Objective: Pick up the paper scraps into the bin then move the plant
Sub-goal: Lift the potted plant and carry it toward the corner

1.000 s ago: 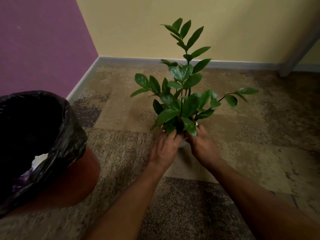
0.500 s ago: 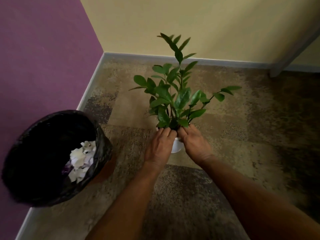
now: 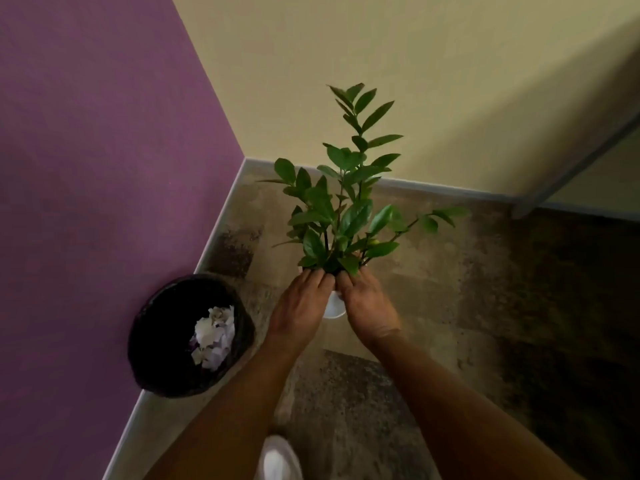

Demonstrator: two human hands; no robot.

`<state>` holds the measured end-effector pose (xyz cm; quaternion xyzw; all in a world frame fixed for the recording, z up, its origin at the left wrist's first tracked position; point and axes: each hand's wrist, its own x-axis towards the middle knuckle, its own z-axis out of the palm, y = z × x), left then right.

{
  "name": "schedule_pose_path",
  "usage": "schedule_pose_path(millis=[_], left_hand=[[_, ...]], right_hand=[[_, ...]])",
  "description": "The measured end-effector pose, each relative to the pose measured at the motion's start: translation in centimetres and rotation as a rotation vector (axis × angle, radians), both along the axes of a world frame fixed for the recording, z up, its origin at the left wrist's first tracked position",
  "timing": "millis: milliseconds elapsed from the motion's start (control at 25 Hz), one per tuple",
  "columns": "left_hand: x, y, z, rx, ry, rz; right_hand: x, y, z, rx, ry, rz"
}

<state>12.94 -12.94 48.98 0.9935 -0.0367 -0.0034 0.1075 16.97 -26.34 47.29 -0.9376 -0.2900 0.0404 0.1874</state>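
We've got both hands on the plant (image 3: 341, 209), gripping its white pot (image 3: 334, 305) from either side. Left hand (image 3: 300, 306) wraps the pot's left side, fingers curled up to the rim w/ fingertips at the base of the stems. Right hand (image 3: 367, 306) mirrors it on the right side, fingers curled over the rim; the two sets of fingertips nearly meet at the middle. Only a small bit of pot shows btwn the hands. Plant is upright, stems w/ glossy green leaves, tallest stem reaching up in front of the yellow wall (image 3: 381, 64). Can't tell if the pot is touching the carpet (image 3: 450, 289) or is held above it

Bin (image 3: 188, 336) w/ black liner sits to the left of our hands, against the purple wall (image 3: 97, 168), near the corner. Paper scraps (image 3: 213, 336), white and pale, lie piled inside the bin. White shoe (image 3: 278, 459) visible at bottom edge btwn our forearms. Grey baseboard (image 3: 433, 187) runs along the walls behind the plant
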Motion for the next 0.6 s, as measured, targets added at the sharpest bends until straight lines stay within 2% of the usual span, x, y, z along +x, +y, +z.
schedule_pose_path(millis=[280,600], left_hand=[[6.4,5.4,-0.3,-0.065,-0.01,0.062],[16.5,14.8,-4.4,-0.087,0.101,0.082]], right_hand=[[7.3,5.4,0.5,-0.064,0.076,0.081],[17.9,15.0,-2.5,-0.095,0.163,0.066]])
